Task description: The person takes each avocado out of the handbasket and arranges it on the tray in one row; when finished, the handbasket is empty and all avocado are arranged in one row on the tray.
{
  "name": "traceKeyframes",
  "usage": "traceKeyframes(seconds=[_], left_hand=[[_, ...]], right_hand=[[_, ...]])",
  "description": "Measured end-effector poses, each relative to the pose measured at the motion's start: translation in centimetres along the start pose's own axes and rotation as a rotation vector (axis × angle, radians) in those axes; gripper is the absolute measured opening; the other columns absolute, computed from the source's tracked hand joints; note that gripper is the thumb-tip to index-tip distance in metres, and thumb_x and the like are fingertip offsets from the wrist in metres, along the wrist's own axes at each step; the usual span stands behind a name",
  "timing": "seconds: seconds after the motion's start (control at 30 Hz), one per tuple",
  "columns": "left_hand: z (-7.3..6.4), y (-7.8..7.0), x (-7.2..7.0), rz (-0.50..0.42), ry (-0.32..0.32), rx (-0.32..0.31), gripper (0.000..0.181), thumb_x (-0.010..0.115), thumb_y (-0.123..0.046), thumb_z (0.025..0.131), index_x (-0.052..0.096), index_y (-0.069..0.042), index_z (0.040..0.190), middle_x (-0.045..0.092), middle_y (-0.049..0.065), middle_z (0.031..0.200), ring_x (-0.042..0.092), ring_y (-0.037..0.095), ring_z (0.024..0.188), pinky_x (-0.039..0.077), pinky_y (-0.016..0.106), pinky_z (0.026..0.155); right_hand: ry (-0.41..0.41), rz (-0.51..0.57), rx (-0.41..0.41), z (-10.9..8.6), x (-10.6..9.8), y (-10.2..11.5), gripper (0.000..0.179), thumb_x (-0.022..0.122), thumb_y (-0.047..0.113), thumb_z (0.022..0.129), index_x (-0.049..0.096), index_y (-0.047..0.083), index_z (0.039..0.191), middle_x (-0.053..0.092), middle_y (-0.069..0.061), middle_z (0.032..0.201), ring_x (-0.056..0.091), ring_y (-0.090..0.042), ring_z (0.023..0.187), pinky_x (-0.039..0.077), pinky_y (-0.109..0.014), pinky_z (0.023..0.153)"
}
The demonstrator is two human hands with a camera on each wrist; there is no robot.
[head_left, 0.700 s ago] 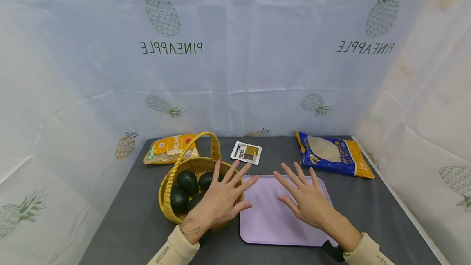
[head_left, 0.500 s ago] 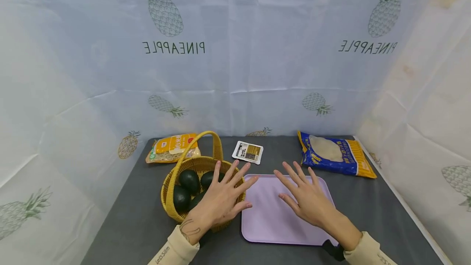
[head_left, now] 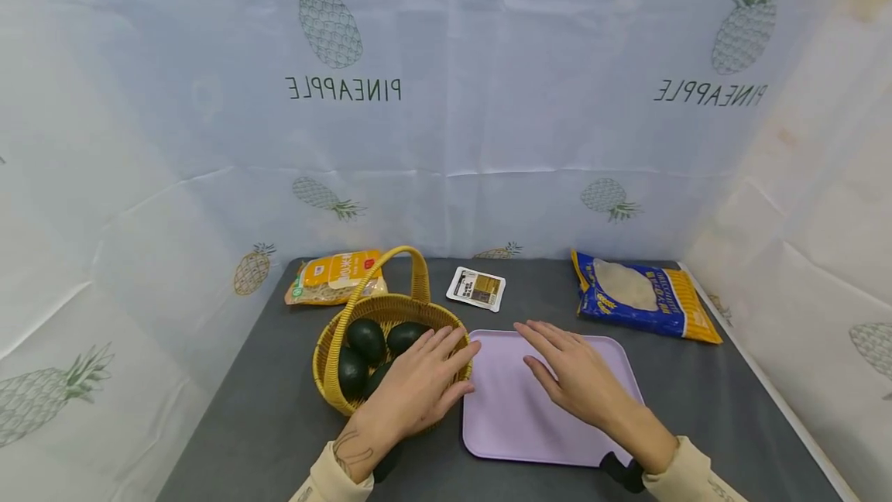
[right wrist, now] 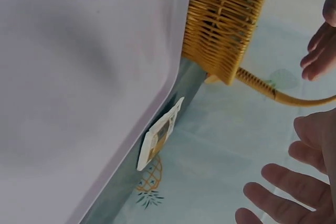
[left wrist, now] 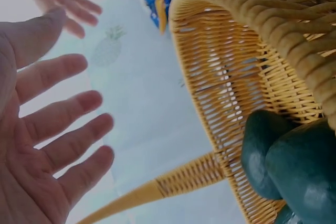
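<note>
My left hand hovers over the right side of a yellow wicker basket, fingers extended and holding nothing. Several dark green avocados lie inside the basket, some partly covered by that hand in the head view. In the left wrist view the palm faces the basket wall with a gap between. My right hand is above a light purple tray, its fingers straight and nothing in its grasp. The right wrist view shows the tray bare beneath it.
At the back left lies an orange-and-clear food bag, behind the basket's tall handle. A small white packet sits behind the tray. Toward the back right is a blue and yellow bag. Pineapple-print curtains surround the dark table.
The fingers of both hands, spread wide before, have come closer together and lowered a little. The whole scene has shifted slightly to the right in the head view.
</note>
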State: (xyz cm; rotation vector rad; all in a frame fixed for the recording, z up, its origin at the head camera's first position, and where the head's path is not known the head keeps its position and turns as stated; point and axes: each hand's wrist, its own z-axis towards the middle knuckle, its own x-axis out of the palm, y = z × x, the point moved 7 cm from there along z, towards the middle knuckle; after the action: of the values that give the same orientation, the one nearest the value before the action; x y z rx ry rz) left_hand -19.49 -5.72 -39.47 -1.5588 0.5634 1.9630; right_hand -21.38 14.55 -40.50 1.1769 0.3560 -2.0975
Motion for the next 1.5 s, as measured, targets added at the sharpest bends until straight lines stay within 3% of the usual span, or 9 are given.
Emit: traceKeyframes(seconds=[0.23, 0.37, 0.53, 0.77, 1.0, 1.17, 1.3, 1.4, 1.5], left_hand=[[-1.2, -0.2, -2.1, 0.041, -0.132, -0.019, 0.043, 0.065, -0.041, 0.099, 0.063, -0.021, 0.137, 0.066, 0.002, 0.134, 0.061, 0.02, 0.126, 0.048, 0.041, 0.111], [-2.1, -0.2, -4.1, 0.055, -0.294, -0.018, 0.037, 0.071, -0.036, 0.095, 0.069, -0.02, 0.129, 0.07, 0.001, 0.125, 0.067, 0.019, 0.116, 0.054, 0.038, 0.102], [-3.3, 0.4, -6.8, -0.025, -0.487, -0.017, 0.034, 0.077, -0.021, 0.091, 0.072, -0.012, 0.123, 0.072, 0.003, 0.118, 0.069, 0.019, 0.109, 0.058, 0.035, 0.095], [-4.8, 1.9, -9.6, -0.061, -0.612, -0.081, 0.031, 0.071, -0.017, 0.095, 0.071, -0.008, 0.125, 0.071, 0.008, 0.12, 0.069, 0.023, 0.111, 0.058, 0.038, 0.096], [-6.7, 4.0, -11.6, -0.087, -0.789, -0.163, 0.044, 0.072, 0.001, 0.089, 0.066, -0.003, 0.132, 0.063, 0.017, 0.134, 0.059, 0.032, 0.126, 0.051, 0.042, 0.106], [-7.4, 5.8, -11.5, -0.125, -0.827, -0.279, 0.051, 0.072, 0.006, 0.089, 0.061, -0.004, 0.138, 0.063, 0.016, 0.136, 0.059, 0.032, 0.128, 0.051, 0.049, 0.104], [-7.8, 6.8, -10.8, -0.172, -0.809, -0.354, 0.047, 0.071, -0.001, 0.092, 0.062, -0.004, 0.138, 0.069, 0.015, 0.128, 0.067, 0.031, 0.116, 0.058, 0.05, 0.092], [-8.1, 7.3, -10.4, -0.222, -0.796, -0.404, 0.042, 0.07, -0.003, 0.094, 0.064, -0.006, 0.135, 0.073, 0.011, 0.1, 0.068, 0.02, 0.08, 0.06, 0.032, 0.066], [-8.4, 7.7, -10.1, -0.299, -0.782, -0.452, 0.038, 0.069, -0.002, 0.094, 0.067, -0.008, 0.132, 0.07, 0.004, 0.084, 0.058, 0.012, 0.063, 0.044, 0.017, 0.051]], right_hand=[[-0.025, 0.069, 0.006, 1.3, -0.4, 1.2, 0.052, 0.076, 0.018, 0.09, 0.062, 0.019, 0.141, 0.07, -0.004, 0.128, 0.071, -0.021, 0.11, 0.061, -0.044, 0.086], [-0.022, 0.11, 0.017, 2.2, -0.4, 1.8, 0.047, 0.074, 0.019, 0.093, 0.063, 0.02, 0.139, 0.072, -0.001, 0.125, 0.072, -0.019, 0.107, 0.062, -0.04, 0.085], [-0.035, 0.151, 0.004, 3.5, -0.5, 2.8, 0.045, 0.073, 0.02, 0.094, 0.063, 0.021, 0.138, 0.072, 0.001, 0.124, 0.072, -0.016, 0.105, 0.062, -0.037, 0.081], [-0.022, 0.167, 0.008, 4.7, -0.4, 3.7, 0.041, 0.072, 0.023, 0.095, 0.065, 0.024, 0.136, 0.073, 0.004, 0.122, 0.072, -0.012, 0.104, 0.062, -0.035, 0.08], [-0.004, 0.237, -0.012, 6.1, -0.1, 4.5, 0.036, 0.071, 0.019, 0.096, 0.068, 0.018, 0.132, 0.075, 0.002, 0.115, 0.073, -0.011, 0.091, 0.059, -0.028, 0.07], [0.042, 0.28, 0.011, 7.4, 0.5, 4.6, 0.033, 0.071, 0.017, 0.096, 0.069, 0.016, 0.129, 0.075, 0.003, 0.11, 0.072, -0.008, 0.088, 0.057, -0.024, 0.067], [0.076, 0.353, 0.024, 8.5, 1.0, 4.9, 0.032, 0.07, 0.016, 0.097, 0.069, 0.014, 0.129, 0.076, 0.003, 0.103, 0.07, -0.005, 0.087, 0.06, -0.026, 0.072], [0.096, 0.431, 0.034, 9.4, 1.5, 5.1, 0.031, 0.068, 0.015, 0.098, 0.068, 0.012, 0.129, 0.075, 0.001, 0.1, 0.071, -0.007, 0.086, 0.062, -0.029, 0.076], [0.12, 0.483, 0.067, 10.0, 2.2, 5.1, 0.03, 0.067, 0.015, 0.099, 0.068, 0.01, 0.129, 0.076, -0.002, 0.101, 0.072, -0.011, 0.085, 0.062, -0.03, 0.074]])
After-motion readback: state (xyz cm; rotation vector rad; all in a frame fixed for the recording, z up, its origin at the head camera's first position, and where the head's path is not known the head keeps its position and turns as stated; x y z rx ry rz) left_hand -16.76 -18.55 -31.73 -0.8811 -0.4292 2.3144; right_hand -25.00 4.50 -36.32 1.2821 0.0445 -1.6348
